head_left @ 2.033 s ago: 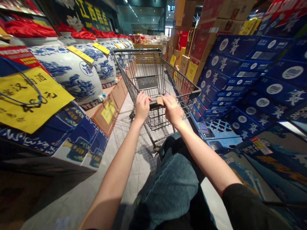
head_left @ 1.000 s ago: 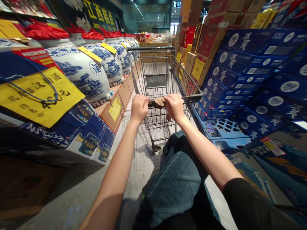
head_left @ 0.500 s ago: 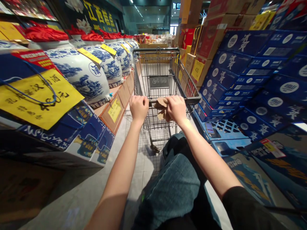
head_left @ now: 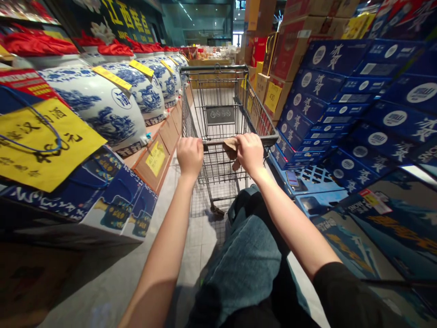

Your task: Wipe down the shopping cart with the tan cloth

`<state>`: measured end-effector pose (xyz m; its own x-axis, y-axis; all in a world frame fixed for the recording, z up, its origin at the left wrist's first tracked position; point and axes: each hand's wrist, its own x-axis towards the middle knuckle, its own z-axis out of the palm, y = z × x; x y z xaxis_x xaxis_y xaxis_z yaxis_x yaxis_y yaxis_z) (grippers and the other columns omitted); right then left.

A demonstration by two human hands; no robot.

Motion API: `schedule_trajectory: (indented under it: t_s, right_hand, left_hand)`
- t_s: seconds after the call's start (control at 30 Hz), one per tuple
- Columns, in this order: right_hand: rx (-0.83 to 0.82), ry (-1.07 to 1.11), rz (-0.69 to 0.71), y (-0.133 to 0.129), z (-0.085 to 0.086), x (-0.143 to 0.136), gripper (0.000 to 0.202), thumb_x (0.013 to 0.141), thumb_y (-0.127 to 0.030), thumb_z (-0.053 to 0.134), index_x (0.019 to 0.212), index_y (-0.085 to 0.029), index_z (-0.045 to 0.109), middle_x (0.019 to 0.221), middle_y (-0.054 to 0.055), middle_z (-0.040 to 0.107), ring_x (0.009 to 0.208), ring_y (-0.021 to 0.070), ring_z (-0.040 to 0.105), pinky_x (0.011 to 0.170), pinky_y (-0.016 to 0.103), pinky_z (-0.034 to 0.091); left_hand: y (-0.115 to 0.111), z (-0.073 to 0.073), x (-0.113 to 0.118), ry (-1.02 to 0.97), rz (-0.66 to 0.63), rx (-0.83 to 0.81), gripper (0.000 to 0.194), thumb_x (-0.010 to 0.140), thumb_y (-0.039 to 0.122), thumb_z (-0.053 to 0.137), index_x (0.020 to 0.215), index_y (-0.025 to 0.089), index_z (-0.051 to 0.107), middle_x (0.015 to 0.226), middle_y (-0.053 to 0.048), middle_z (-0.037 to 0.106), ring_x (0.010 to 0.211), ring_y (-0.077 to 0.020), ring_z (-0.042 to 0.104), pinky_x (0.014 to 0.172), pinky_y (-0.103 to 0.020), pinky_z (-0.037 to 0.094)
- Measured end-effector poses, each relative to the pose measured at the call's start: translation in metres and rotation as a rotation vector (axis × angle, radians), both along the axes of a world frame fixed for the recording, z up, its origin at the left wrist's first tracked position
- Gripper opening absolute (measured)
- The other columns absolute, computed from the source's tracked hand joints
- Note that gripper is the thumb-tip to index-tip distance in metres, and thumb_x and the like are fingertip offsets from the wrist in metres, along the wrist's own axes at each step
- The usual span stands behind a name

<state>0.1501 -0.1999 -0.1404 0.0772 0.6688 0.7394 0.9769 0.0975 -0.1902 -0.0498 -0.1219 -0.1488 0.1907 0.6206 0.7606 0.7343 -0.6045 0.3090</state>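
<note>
A dark wire shopping cart stands right in front of me, and its basket looks bare inside. My left hand is wrapped round the left end of the cart's push handle. Toward the right side of that same handle, my right hand is closed on it. A crumpled brown cloth-like piece pokes out beside the right hand's fingers, pressed against the handle; I cannot tell exactly what it is. Fingertips of both hands are mostly hidden.
Blue-and-white jars with red cloth tops line a wooden ledge on the left. Nearer are boxed goods with a yellow price sign. Blue cartons are stacked on a blue pallet at right. Tiled floor runs between.
The jars, boxes and cart have shifted slightly left in view. Both hands keep their hold on the handle, and less of the brown piece shows below it.
</note>
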Motion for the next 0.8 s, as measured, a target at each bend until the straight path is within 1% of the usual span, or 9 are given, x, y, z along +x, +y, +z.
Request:
schedule_trajectory:
  t_s: [0.13,0.3,0.4,0.47,0.57,0.63,0.7,0.73,0.8]
  right_hand:
    - [0.001,-0.001,0.040,-0.003,-0.002,0.001,0.035,0.089,-0.006,0.045,0.112,-0.015,0.070,0.103,0.013,0.069,0.104,0.0280,0.055,0.105,0.043,0.040]
    - [0.008,0.019,0.074,-0.003,-0.004,0.001,0.039,0.086,-0.005,0.045,0.114,-0.016,0.070,0.105,0.012,0.069,0.106,0.0283,0.056,0.107,0.044,0.040]
    - [0.015,0.019,0.067,-0.003,-0.004,0.003,0.040,0.087,-0.005,0.045,0.114,-0.017,0.071,0.105,0.012,0.070,0.105,0.0280,0.057,0.107,0.045,0.041]
    - [0.004,0.010,0.050,-0.003,-0.005,0.001,0.039,0.089,-0.007,0.045,0.117,-0.015,0.071,0.107,0.013,0.071,0.107,0.0280,0.057,0.110,0.046,0.040]
    - [-0.002,-0.059,0.034,-0.003,-0.010,-0.007,0.042,0.095,-0.010,0.042,0.129,-0.013,0.067,0.120,0.014,0.070,0.118,0.0285,0.056,0.118,0.048,0.033]
    - [-0.004,-0.151,0.096,-0.003,-0.013,-0.014,0.047,0.098,-0.012,0.040,0.140,-0.015,0.061,0.134,0.012,0.067,0.130,0.0280,0.052,0.123,0.049,0.028]
    - [-0.019,-0.226,0.183,-0.005,-0.014,-0.018,0.050,0.100,-0.015,0.041,0.147,-0.019,0.055,0.147,0.008,0.061,0.140,0.0271,0.046,0.125,0.050,0.025]
    - [-0.029,-0.238,0.208,-0.006,-0.013,-0.019,0.051,0.100,-0.017,0.043,0.149,-0.021,0.053,0.150,0.008,0.059,0.142,0.0272,0.044,0.126,0.050,0.024]
    - [-0.046,-0.200,0.192,-0.007,-0.009,-0.018,0.050,0.098,-0.021,0.047,0.148,-0.020,0.055,0.147,0.009,0.060,0.140,0.0281,0.045,0.126,0.051,0.024]
  left_hand:
    - [0.000,-0.005,0.004,-0.051,0.042,-0.002,0.033,0.103,0.032,0.037,0.082,0.022,0.060,0.092,-0.012,0.066,0.101,-0.0302,0.058,0.097,-0.048,0.041]
    - [0.000,-0.008,0.006,-0.068,0.029,0.036,0.035,0.104,0.033,0.036,0.082,0.022,0.060,0.092,-0.012,0.066,0.100,-0.0307,0.058,0.096,-0.049,0.041]
    - [0.002,-0.009,0.005,-0.062,0.035,0.089,0.034,0.104,0.032,0.036,0.081,0.022,0.060,0.090,-0.011,0.067,0.096,-0.0291,0.058,0.093,-0.046,0.041]
    - [0.002,-0.009,0.006,-0.059,0.053,0.126,0.035,0.104,0.030,0.035,0.080,0.023,0.060,0.088,-0.010,0.067,0.094,-0.0280,0.058,0.091,-0.044,0.042]
    - [0.003,-0.009,0.006,-0.059,0.061,0.140,0.035,0.103,0.028,0.034,0.080,0.023,0.060,0.086,-0.010,0.068,0.092,-0.0276,0.057,0.091,-0.044,0.042]
    - [0.003,-0.009,0.006,-0.054,0.051,0.130,0.034,0.103,0.027,0.034,0.080,0.023,0.060,0.087,-0.010,0.068,0.092,-0.0279,0.057,0.091,-0.044,0.041]
    - [0.003,-0.008,0.004,-0.047,0.040,0.116,0.033,0.103,0.028,0.035,0.081,0.023,0.059,0.089,-0.010,0.068,0.093,-0.0284,0.057,0.091,-0.045,0.041]
    - [0.002,-0.008,0.003,-0.045,0.034,0.108,0.033,0.103,0.028,0.034,0.082,0.023,0.059,0.089,-0.010,0.068,0.094,-0.0286,0.057,0.092,-0.045,0.041]
    - [0.002,-0.007,0.002,-0.044,0.018,0.087,0.033,0.103,0.030,0.034,0.082,0.023,0.059,0.090,-0.010,0.067,0.095,-0.0292,0.057,0.092,-0.046,0.040]
